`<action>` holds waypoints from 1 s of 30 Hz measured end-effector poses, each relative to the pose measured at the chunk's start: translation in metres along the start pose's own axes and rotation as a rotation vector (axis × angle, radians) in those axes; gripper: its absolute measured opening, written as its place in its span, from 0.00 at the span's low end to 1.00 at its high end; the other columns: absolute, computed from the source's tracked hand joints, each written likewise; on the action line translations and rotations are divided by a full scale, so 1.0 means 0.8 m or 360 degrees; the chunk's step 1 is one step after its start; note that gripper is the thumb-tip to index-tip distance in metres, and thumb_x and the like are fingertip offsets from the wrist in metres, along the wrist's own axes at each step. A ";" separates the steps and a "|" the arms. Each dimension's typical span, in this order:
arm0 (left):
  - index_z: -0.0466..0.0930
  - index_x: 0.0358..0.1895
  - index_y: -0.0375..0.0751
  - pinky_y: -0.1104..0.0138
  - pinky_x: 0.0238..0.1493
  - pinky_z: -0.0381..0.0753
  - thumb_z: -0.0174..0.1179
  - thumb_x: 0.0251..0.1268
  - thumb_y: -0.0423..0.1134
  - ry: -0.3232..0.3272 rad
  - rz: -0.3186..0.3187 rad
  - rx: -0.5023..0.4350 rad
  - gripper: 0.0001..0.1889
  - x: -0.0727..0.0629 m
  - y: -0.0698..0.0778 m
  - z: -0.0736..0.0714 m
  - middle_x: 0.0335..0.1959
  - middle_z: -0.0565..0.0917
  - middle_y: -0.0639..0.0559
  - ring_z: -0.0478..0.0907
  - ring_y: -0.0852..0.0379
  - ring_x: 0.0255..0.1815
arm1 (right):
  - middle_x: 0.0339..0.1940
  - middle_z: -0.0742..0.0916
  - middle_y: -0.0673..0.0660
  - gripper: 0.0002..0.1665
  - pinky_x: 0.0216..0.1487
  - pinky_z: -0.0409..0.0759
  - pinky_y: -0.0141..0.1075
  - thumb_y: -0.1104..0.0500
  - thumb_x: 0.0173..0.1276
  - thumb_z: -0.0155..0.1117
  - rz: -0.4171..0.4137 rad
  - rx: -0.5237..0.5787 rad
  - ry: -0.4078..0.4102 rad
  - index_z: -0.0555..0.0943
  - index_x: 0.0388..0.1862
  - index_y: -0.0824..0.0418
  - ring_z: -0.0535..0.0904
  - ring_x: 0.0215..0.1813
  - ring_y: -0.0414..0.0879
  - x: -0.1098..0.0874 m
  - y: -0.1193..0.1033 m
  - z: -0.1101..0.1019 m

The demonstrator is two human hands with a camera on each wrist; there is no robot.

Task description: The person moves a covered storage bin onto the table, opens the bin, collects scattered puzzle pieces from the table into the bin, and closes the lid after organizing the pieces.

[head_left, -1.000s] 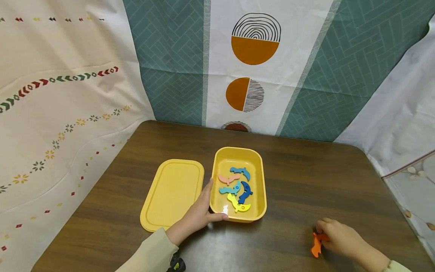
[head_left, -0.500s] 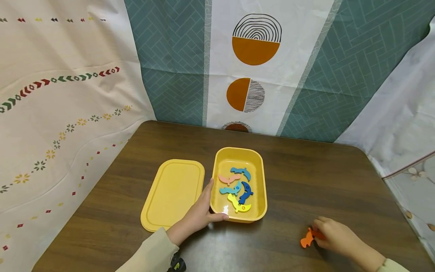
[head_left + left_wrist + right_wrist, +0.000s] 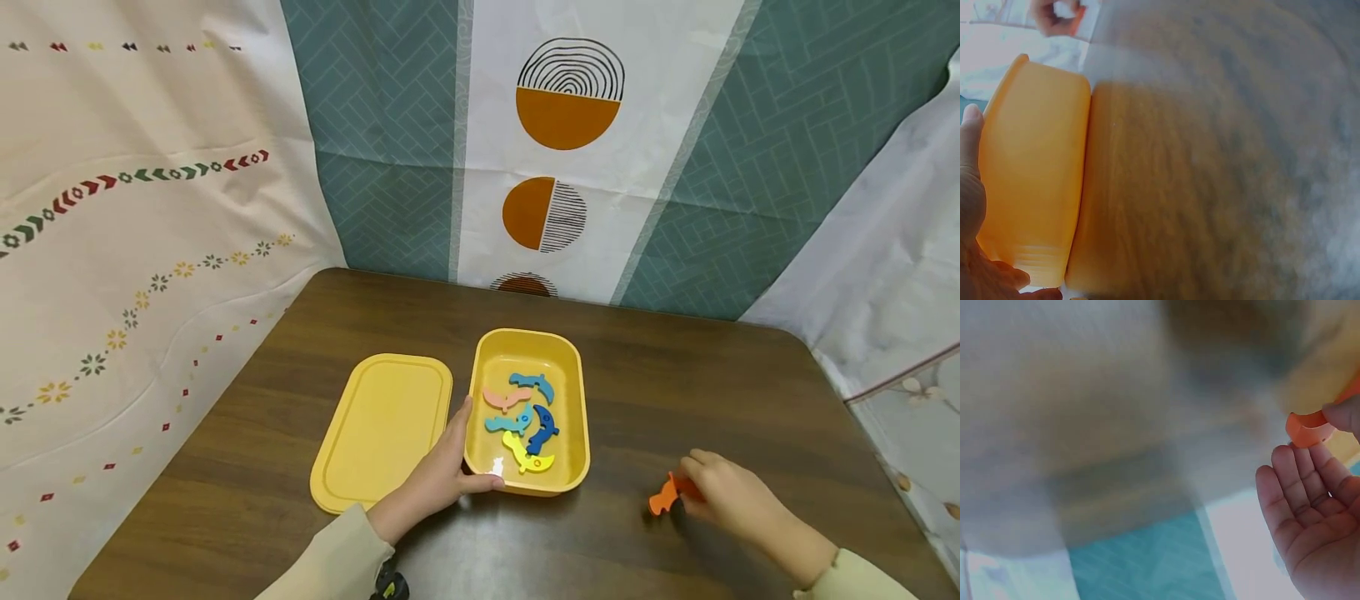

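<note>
My left hand (image 3: 438,473) grips the near left corner of a yellow plastic box (image 3: 580,417), thumb at the front wall and fingers along the left side. The left wrist view shows thumb and fingers at either side of the box's outer wall (image 3: 1038,162). Inside lie curved, bird-like toy pieces: blue (image 3: 536,384), pink (image 3: 507,400), turquoise (image 3: 506,423), dark blue (image 3: 542,432) and yellow (image 3: 529,456). To the right of the box, my right hand (image 3: 731,496) pinches an orange toy piece (image 3: 663,498) between thumb and fingers; the hand covers part of it.
Left of the box a yellow lid (image 3: 381,429) lies flat on the dark wooden table (image 3: 675,375). Patterned cloth (image 3: 390,150) hangs behind the table and down both sides.
My right hand has moved left and slightly away from me, carrying the orange toy piece toward the box. The left hand and the box stay in place.
</note>
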State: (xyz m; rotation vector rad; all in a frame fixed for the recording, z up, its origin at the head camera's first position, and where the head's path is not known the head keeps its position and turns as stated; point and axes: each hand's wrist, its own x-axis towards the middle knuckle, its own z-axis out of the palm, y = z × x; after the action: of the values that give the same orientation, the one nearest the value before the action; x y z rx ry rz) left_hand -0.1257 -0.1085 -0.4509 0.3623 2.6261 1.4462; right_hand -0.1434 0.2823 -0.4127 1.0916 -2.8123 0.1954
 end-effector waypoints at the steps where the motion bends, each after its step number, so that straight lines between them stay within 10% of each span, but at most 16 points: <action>1: 0.35 0.76 0.38 0.48 0.71 0.54 0.73 0.47 0.51 -0.0001 -0.0001 0.0001 0.62 0.000 0.000 0.000 0.77 0.44 0.41 0.46 0.44 0.77 | 0.23 0.70 0.42 0.20 0.20 0.64 0.28 0.66 0.40 0.76 -0.0025 -0.0015 0.0050 0.72 0.23 0.54 0.62 0.24 0.32 0.006 0.000 -0.004; 10: 0.35 0.76 0.39 0.49 0.72 0.53 0.73 0.47 0.52 0.0007 -0.0013 0.0003 0.62 0.000 -0.002 0.000 0.77 0.44 0.42 0.45 0.46 0.77 | 0.22 0.66 0.41 0.21 0.22 0.60 0.25 0.68 0.34 0.73 -0.0237 -0.0124 0.0361 0.70 0.21 0.54 0.59 0.25 0.33 0.051 -0.006 -0.030; 30: 0.35 0.77 0.40 0.50 0.72 0.54 0.73 0.47 0.53 -0.0004 -0.0009 0.0004 0.62 0.000 -0.001 0.001 0.77 0.44 0.42 0.46 0.46 0.77 | 0.21 0.69 0.44 0.18 0.23 0.65 0.29 0.68 0.38 0.74 -0.0295 -0.0137 0.0371 0.72 0.22 0.57 0.62 0.25 0.37 0.114 -0.027 -0.058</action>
State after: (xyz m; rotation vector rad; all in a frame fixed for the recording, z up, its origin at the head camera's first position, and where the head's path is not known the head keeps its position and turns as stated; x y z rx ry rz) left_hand -0.1255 -0.1081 -0.4521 0.3561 2.6247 1.4400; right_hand -0.1925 0.2137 -0.3509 1.2152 -2.4763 0.1695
